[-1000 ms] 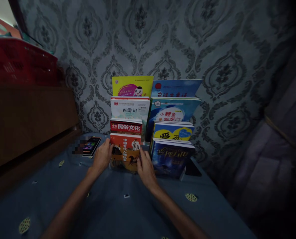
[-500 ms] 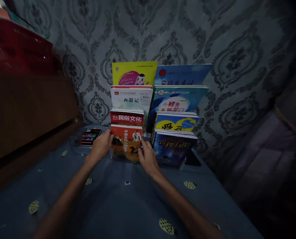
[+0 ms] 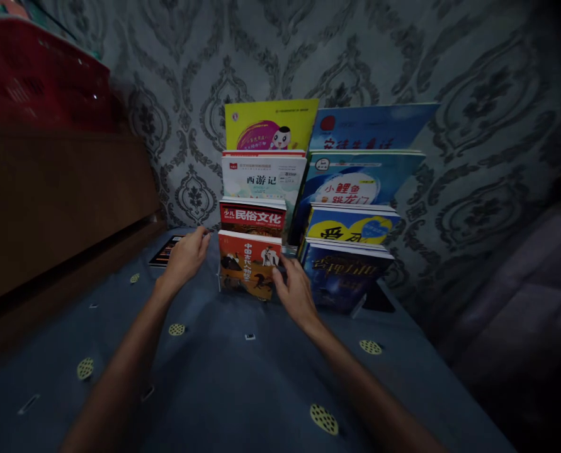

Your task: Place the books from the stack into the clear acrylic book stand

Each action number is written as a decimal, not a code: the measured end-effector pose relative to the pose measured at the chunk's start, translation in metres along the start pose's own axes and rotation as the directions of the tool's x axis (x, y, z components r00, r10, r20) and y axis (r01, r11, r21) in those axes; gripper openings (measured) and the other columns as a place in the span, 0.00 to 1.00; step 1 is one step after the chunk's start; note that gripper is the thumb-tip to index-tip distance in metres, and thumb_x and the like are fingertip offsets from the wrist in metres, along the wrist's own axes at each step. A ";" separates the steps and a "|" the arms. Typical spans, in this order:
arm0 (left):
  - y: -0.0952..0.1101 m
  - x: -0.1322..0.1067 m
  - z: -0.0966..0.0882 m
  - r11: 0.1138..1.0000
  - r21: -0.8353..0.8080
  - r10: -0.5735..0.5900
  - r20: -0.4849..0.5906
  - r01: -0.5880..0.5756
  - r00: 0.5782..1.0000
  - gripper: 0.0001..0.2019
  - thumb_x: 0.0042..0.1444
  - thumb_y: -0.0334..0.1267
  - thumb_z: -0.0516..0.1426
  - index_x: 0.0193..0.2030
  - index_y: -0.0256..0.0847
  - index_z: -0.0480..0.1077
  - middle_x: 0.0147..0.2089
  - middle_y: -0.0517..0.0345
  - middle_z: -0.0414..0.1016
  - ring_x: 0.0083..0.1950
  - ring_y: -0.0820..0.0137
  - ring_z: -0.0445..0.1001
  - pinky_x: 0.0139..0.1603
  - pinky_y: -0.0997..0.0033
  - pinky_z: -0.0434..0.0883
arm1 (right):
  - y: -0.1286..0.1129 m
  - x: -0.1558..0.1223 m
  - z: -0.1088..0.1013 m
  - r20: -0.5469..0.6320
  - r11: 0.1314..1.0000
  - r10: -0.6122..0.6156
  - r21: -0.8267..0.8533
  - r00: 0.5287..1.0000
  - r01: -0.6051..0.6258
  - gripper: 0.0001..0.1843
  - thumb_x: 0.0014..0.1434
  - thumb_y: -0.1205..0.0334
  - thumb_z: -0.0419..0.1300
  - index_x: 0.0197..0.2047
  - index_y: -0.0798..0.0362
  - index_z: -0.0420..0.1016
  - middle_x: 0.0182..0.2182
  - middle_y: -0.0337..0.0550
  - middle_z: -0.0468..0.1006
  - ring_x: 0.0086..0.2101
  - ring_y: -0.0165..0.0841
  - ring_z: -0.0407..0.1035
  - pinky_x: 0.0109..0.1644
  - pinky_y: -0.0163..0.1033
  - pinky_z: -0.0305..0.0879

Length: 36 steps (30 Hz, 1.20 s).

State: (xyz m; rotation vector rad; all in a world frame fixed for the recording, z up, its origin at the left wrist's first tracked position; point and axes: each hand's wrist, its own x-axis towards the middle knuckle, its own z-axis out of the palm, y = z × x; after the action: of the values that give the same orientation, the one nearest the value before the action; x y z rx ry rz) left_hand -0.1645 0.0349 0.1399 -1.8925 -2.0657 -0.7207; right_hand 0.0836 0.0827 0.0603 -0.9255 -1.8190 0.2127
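Observation:
An orange book [image 3: 250, 261] stands upright at the front of the left stack in a clear stepped holder [image 3: 220, 281]. My right hand [image 3: 296, 290] is at the book's right edge, its thumb over the front cover and its fingers partly hidden beside it. Left of the stack, apart from the book, my left hand [image 3: 186, 253] is raised with its fingers drawn together and nothing visible in them. Behind the orange book rise a red book [image 3: 252, 216], a white book [image 3: 264, 179] and a yellow book [image 3: 271, 123].
A second stack to the right holds a dark blue book [image 3: 344, 274], a yellow-and-blue book [image 3: 353, 225] and taller blue books. A dark book [image 3: 160, 255] lies flat at the left on the blue tablecloth [image 3: 214, 377]. A brown cabinet [image 3: 63, 201] carries a red basket [image 3: 39, 75].
My left hand has come away from the orange book's left edge, leaving a gap. My right hand stays at the right edge. The whole view has shifted slightly.

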 end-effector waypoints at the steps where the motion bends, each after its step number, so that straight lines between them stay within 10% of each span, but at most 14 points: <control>1: -0.008 0.002 0.000 0.998 0.048 -0.048 0.027 0.046 0.999 0.16 0.71 0.41 0.42 0.52 0.42 0.68 0.44 0.50 0.80 0.46 0.60 0.78 0.41 0.69 0.67 | 0.000 0.000 0.000 -0.012 1.000 -0.009 0.000 1.000 0.009 0.20 0.64 0.59 0.50 0.56 0.53 0.72 0.42 0.51 0.76 0.43 0.44 0.72 0.49 0.51 0.71; 12: -0.105 -0.011 0.058 0.896 0.297 -0.388 0.159 0.331 0.908 0.19 0.67 0.41 0.47 0.56 0.34 0.70 0.56 0.37 0.75 0.56 0.54 0.74 0.51 0.64 0.69 | -0.016 0.003 -0.008 -0.082 0.998 -0.055 0.015 0.995 0.056 0.24 0.69 0.52 0.48 0.63 0.52 0.65 0.48 0.54 0.74 0.48 0.45 0.71 0.51 0.53 0.71; 19: -0.111 -0.003 0.093 0.897 0.342 -0.369 0.231 0.280 0.900 0.22 0.67 0.46 0.49 0.56 0.30 0.70 0.58 0.33 0.73 0.59 0.51 0.72 0.57 0.58 0.67 | -0.036 0.006 -0.025 -0.156 0.992 -0.118 0.033 0.981 0.125 0.25 0.69 0.56 0.51 0.67 0.49 0.61 0.56 0.55 0.70 0.56 0.46 0.67 0.57 0.58 0.70; 36: -0.106 0.032 0.093 0.914 0.400 -0.182 0.554 -0.067 0.812 0.18 0.65 0.43 0.58 0.58 0.39 0.68 0.57 0.48 0.71 0.53 0.61 0.74 0.51 0.54 0.75 | -0.054 0.010 -0.043 -0.147 0.984 -0.151 0.075 0.978 0.163 0.21 0.69 0.59 0.51 0.64 0.48 0.67 0.58 0.54 0.69 0.59 0.46 0.65 0.59 0.58 0.69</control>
State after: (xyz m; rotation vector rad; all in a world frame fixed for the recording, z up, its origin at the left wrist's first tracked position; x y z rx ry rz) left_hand -0.2595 0.1063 0.0571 -1.9534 -2.3733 0.3384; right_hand 0.0918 0.0410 0.1157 -0.7142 -1.7289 0.1227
